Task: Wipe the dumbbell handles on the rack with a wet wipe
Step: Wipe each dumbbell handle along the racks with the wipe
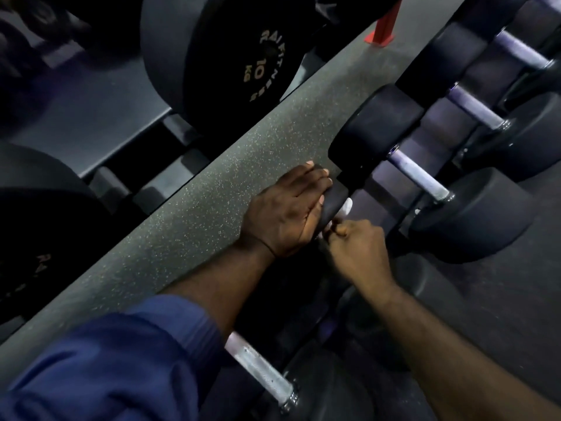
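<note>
Left hand (285, 214) lies flat on the near dumbbell head (334, 203), fingers together and extended, likely to stop it rolling in the rack (425, 141). Right hand (358, 247) is curled tight, pinching the white wet wipe (347, 205) just behind that head, where the handle should be. The handle itself is hidden by hand and wipe. Wipe bunched, so the grip probably wraps the bar for rubbing. Next dumbbell handle (417, 176) is bare, not yet reached. A 10 kg plate (258, 65) stands across the speckled floor (197, 208).
</note>
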Motion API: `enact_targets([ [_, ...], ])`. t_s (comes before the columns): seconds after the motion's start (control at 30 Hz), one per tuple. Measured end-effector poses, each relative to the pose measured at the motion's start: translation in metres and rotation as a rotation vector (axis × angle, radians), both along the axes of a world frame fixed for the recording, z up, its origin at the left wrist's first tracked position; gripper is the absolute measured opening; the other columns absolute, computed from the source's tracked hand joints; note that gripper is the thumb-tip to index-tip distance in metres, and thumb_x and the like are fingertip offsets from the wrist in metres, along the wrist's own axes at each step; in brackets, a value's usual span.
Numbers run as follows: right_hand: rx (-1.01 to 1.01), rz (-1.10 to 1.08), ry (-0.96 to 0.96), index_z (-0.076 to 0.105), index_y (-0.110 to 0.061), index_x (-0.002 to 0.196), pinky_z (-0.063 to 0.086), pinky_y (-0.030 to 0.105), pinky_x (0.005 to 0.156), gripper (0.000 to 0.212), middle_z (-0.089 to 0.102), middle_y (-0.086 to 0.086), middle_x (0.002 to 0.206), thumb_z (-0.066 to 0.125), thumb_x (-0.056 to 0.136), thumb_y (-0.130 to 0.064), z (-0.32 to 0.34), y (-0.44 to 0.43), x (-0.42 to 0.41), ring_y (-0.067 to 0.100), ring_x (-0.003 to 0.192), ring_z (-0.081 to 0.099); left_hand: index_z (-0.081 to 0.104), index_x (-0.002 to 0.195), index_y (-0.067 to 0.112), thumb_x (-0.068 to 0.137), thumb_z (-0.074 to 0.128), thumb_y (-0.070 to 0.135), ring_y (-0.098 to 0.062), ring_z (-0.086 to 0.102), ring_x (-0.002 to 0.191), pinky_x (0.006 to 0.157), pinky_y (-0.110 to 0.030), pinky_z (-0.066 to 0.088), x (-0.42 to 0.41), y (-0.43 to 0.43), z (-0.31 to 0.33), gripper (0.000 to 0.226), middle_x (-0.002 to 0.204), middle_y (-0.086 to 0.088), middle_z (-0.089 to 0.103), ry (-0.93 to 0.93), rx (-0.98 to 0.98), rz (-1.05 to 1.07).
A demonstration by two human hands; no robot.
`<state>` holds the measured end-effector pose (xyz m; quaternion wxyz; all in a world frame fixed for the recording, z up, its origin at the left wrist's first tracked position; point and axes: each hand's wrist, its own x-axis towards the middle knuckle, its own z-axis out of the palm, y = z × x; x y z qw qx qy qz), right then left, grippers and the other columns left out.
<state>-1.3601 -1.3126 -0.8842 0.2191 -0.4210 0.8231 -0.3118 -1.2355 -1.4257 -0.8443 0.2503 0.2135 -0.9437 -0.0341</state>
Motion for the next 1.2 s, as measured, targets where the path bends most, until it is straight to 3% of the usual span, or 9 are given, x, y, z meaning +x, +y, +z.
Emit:
enact_targets([
  [0.1,0.147,-0.032,-0.256,0.059,-0.01,0.057,0.046,0.035,0.072,0.034,0.062,0.011,0.072,0.061,0.09,-0.016,0.004,-0.009,-0.014,0.029,0.077,0.061,0.068,0.133,0.004,0.104,0.049,0.018,-0.031,0.053,0.141,0.116,-0.042,0.043,-0.001,0.002,0.002,0.037,0.143,-0.009,0.064,-0.017,-0.003,0.011],
  [0.3,0.213,-0.035,-0.3,0.065,-0.008,0.067,0.046,0.034,0.073,0.025,0.069,0.013,0.079,0.06,0.09,-0.015,0.012,-0.011,-0.013,0.034,0.088,0.066,0.067,0.135,0.005,0.104,0.048,0.02,-0.03,0.05,0.143,0.117,-0.042,0.043,0.0,0.001,0.006,0.039,0.145,-0.01,0.062,-0.079,-0.007,0.013],
  [0.47,0.291,-0.138,-0.863,0.067,0.001,0.086,0.054,0.033,0.057,0.023,0.071,0.017,0.074,0.046,0.096,-0.003,0.015,-0.036,-0.024,0.032,0.067,0.068,0.066,0.136,0.007,0.104,0.048,0.024,-0.028,0.048,0.145,0.112,-0.044,0.047,0.001,0.002,0.009,0.04,0.147,-0.007,0.061,-0.099,-0.007,0.03],
  [0.67,0.551,-0.021,-1.214,0.072,-0.01,0.1,0.052,0.026,0.055,0.049,0.077,0.016,0.098,0.035,0.101,-0.042,0.007,-0.044,-0.029,0.032,0.074,0.075,0.066,0.136,0.007,0.102,0.051,0.022,-0.029,0.048,0.145,0.113,-0.042,0.046,0.002,0.003,0.011,0.041,0.148,-0.007,0.06,-0.129,-0.018,0.033],
  [0.73,0.365,-0.162,-1.142,0.073,-0.007,0.095,0.055,0.03,0.05,0.03,0.076,0.014,0.085,0.049,0.098,-0.026,-0.001,-0.044,-0.023,0.028,0.065,0.073,0.067,0.136,0.008,0.101,0.053,0.022,-0.029,0.048,0.145,0.113,-0.042,0.046,0.002,0.003,0.011,0.04,0.148,-0.006,0.06,-0.129,-0.022,0.036],
  [0.83,0.216,-0.196,-0.59,0.068,-0.01,0.069,0.053,0.038,0.063,0.019,0.071,0.007,0.072,0.059,0.082,-0.02,-0.012,-0.029,-0.016,0.026,0.072,0.069,0.067,0.136,0.009,0.101,0.052,0.023,-0.029,0.048,0.145,0.112,-0.044,0.047,0.003,0.003,0.011,0.04,0.148,-0.005,0.06,-0.134,-0.024,0.043],
  [1.0,-0.14,-0.045,-0.079,0.073,-0.009,0.07,0.034,0.012,0.058,0.02,0.066,-0.003,0.07,0.071,0.088,-0.015,-0.004,0.005,-0.003,0.007,0.066,0.059,0.066,0.137,0.009,0.103,0.049,0.026,-0.03,0.048,0.145,0.11,-0.046,0.048,0.003,0.001,0.008,0.042,0.149,-0.006,0.06,-0.146,-0.024,0.049],
  [1.1,-0.234,0.048,0.029,0.072,-0.007,0.068,0.031,0.001,0.064,0.015,0.067,0.001,0.076,0.07,0.083,-0.004,-0.006,0.01,0.008,0.009,0.064,0.058,0.065,0.138,0.007,0.104,0.046,0.027,-0.033,0.047,0.145,0.114,-0.045,0.044,0.003,-0.001,0.006,0.043,0.149,-0.008,0.059,-0.159,-0.015,0.025],
  [1.2,-0.19,0.087,0.129,0.068,-0.01,0.068,0.037,0.018,0.063,0.01,0.065,0.005,0.073,0.067,0.078,-0.006,-0.008,0.009,0.006,0.021,0.065,0.06,0.066,0.138,0.008,0.104,0.046,0.028,-0.033,0.047,0.145,0.112,-0.047,0.046,0.004,-0.001,0.005,0.044,0.15,-0.007,0.059,-0.16,-0.014,0.03],
])
